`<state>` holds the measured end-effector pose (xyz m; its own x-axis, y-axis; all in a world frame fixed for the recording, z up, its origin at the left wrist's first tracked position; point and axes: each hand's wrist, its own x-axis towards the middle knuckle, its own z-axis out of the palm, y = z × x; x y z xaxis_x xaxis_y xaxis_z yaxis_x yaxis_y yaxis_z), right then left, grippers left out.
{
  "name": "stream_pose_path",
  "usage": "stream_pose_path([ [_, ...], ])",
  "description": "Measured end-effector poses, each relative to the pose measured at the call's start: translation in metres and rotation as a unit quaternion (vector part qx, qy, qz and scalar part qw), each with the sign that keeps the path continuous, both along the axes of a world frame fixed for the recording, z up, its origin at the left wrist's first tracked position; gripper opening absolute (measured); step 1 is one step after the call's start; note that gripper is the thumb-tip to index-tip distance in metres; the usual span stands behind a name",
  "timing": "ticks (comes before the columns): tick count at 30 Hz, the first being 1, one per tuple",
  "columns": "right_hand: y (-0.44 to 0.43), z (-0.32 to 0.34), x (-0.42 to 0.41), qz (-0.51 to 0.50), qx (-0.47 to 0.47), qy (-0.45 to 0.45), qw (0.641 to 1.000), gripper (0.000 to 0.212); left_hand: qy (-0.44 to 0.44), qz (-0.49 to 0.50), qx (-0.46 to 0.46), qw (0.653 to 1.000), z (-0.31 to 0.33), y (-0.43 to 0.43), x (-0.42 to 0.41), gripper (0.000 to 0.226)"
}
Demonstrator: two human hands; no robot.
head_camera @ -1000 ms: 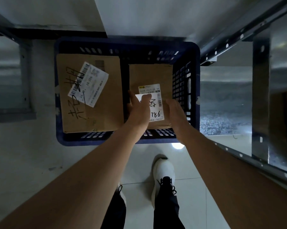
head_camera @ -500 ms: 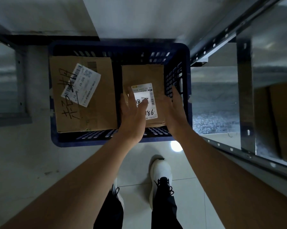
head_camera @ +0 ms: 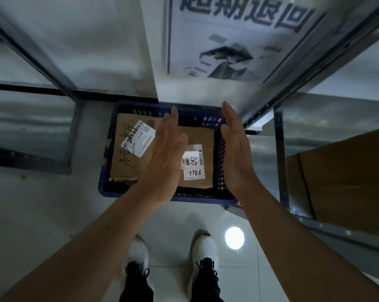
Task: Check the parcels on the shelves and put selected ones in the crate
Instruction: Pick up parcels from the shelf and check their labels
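Both hands — left hand (head_camera: 166,153), right hand (head_camera: 234,149) — flat and empty above the crate (head_camera: 220,162), its two boxes (head_camera: 129,171) stowed; next, likely the box (head_camera: 341,177) at 3 o'clock.

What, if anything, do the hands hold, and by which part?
Nothing: the left hand and right hand are open above the crate.

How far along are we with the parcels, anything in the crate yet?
Done: two cardboard parcels lie side by side in the blue crate, a larger one and a smaller one. In hand: nothing; left hand and right hand are open above it. Left: a box on the right shelf.
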<state>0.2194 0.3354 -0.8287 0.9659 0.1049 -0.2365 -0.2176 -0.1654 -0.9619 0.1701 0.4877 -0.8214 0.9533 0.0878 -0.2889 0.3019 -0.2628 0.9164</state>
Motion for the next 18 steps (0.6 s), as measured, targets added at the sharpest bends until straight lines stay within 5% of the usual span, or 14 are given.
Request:
stream_pose_path([
  [8, 0.011, 0.150, -0.044, 0.061, 0.014, -0.202, 0.977, 0.063, -0.155, -0.021, 0.042, 0.987, 0.141, 0.010, -0.046, 0.071],
  [18, -0.037, 0.405, -0.212, 0.038, -0.063, -0.359, 0.930, 0.061, -0.387, -0.104, 0.070, 0.914, 0.383, 0.001, -0.175, 0.060],
])
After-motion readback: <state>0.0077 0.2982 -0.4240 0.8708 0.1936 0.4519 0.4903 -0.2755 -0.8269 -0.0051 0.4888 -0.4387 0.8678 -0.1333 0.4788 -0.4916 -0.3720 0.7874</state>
